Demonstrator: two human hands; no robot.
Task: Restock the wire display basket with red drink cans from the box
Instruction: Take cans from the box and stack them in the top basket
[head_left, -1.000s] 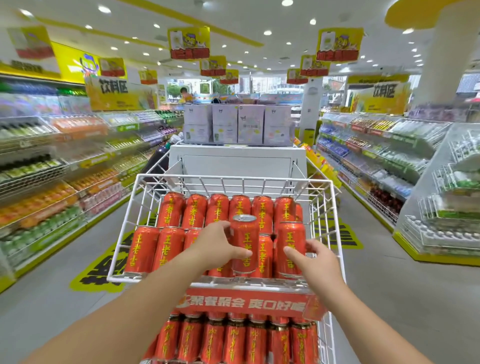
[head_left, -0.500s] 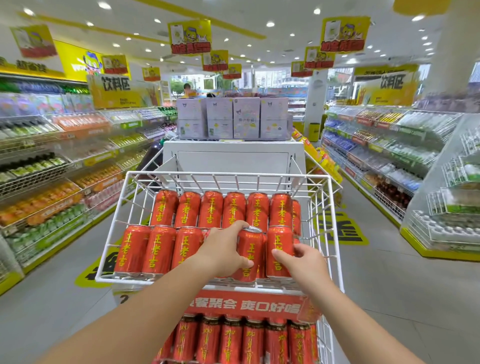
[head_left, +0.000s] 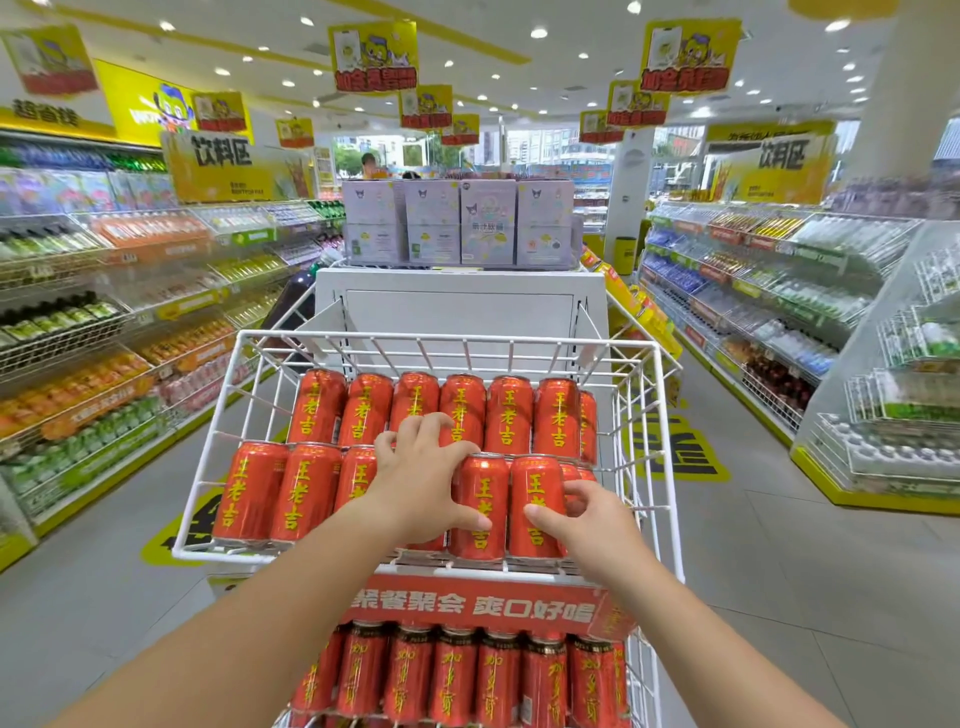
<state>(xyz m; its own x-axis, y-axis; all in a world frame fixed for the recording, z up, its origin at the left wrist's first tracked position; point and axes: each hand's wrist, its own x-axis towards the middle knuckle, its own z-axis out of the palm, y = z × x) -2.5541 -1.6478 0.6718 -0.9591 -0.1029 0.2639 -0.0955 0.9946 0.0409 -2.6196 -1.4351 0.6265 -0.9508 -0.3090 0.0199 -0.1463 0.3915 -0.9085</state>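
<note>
Supermarket drinks aisle, seen from the head camera: grey floor (head_left: 779, 582), stocked drink shelves on the left (head_left: 78, 322) and on the right (head_left: 753, 270), yellow hanging signs (head_left: 374, 57) under the ceiling lights.

- White display stand (head_left: 457, 306), straight ahead behind the basket, topped with a row of lavender boxes (head_left: 457, 223).
- Wire display basket (head_left: 447, 339), white, at the centre of the view, upper tier of a rack.
- Red drink cans (head_left: 506, 410) with yellow characters, upright inside the basket in two rows, a back row against the far side and a front row at the near rim, cans touching side by side.
- Left hand (head_left: 421, 488): grasping a front-row can (head_left: 483, 499), thumb across its face and fingers (head_left: 441, 423) curled over the can tops behind it.
- Right hand (head_left: 587, 525): grasping the neighbouring can (head_left: 537, 493) just to the right, thumb on its face, fingers (head_left: 579, 488) bent round its right side. Both held cans stand in the front row, touching each other.
- Red banner (head_left: 467, 605) with white characters, fixed below the basket's near rim.
- Lower-tier cans (head_left: 452, 675), darker red, packed upright beneath the banner.
</note>
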